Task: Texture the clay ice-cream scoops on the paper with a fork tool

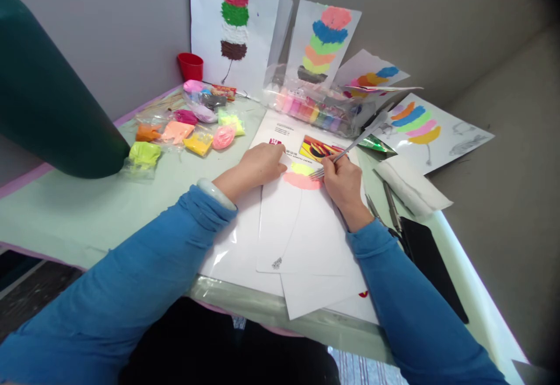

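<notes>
My right hand [343, 184] grips a metal fork [356, 142]. The fork's tines are at the right side of a yellow clay patch [303, 168], just above a pink clay patch [301, 181]. Both patches lie on a white sheet of paper [280, 221] with a thin drawn line running down to a small dark scribble. At the sheet's upper left, my left hand [260, 166] rests with thumb and forefinger apart, close to the yellow clay. Beneath the sheet is a printed paper packet [286, 125].
Small bags of coloured clay [177, 132] lie at left, beside a dark green cylinder [56, 93]. A clear case of clay [315, 108] stands behind. Clay pictures [234, 17] lean on the wall. A folded white cloth [413, 185] and a black phone-like slab [431, 265] are at right.
</notes>
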{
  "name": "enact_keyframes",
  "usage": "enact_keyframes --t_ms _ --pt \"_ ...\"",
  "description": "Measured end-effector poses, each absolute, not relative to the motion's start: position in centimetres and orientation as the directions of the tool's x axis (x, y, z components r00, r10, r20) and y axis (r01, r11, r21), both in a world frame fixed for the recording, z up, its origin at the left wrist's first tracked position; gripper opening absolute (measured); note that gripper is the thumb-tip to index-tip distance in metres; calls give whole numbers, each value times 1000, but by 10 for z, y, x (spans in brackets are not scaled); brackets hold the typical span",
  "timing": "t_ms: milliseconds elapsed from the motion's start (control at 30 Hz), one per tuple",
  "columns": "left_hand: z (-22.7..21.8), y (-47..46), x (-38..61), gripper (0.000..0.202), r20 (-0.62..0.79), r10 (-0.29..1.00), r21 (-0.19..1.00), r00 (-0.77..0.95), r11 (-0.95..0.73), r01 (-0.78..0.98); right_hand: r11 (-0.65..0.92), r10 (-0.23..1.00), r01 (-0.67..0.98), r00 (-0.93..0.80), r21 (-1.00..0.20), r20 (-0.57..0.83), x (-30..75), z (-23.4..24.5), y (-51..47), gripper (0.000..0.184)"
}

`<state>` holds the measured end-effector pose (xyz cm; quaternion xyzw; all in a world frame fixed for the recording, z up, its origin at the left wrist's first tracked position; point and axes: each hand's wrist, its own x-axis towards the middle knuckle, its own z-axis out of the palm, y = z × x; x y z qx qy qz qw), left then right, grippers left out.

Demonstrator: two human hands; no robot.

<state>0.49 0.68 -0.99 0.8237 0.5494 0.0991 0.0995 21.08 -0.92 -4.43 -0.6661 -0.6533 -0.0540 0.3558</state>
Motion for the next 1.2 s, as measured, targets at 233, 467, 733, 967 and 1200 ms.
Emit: enact_keyframes --t_ms 233,467,733,967,1200 --pt "-10 7 4 45 69 921 280 384 -388 878 69 832 920 160 -385 531 213 -45 -8 32" --pt "-11 7 4 46 42 924 292 379 -374 880 84 831 911 160 -405 533 213 -46 -8 32" --pt "-10 7 4 46 58 921 273 386 -386 881 127 815 902 143 -413 562 213 -47 -8 31" --pt "-11 7 4 47 56 923 272 380 -380 884 117 820 902 148 -415 553 213 -47 -8 30" --pt "-11 7 4 47 66 921 271 384 -387 881 123 821 899 147 -421 552 213 -46 -8 30"
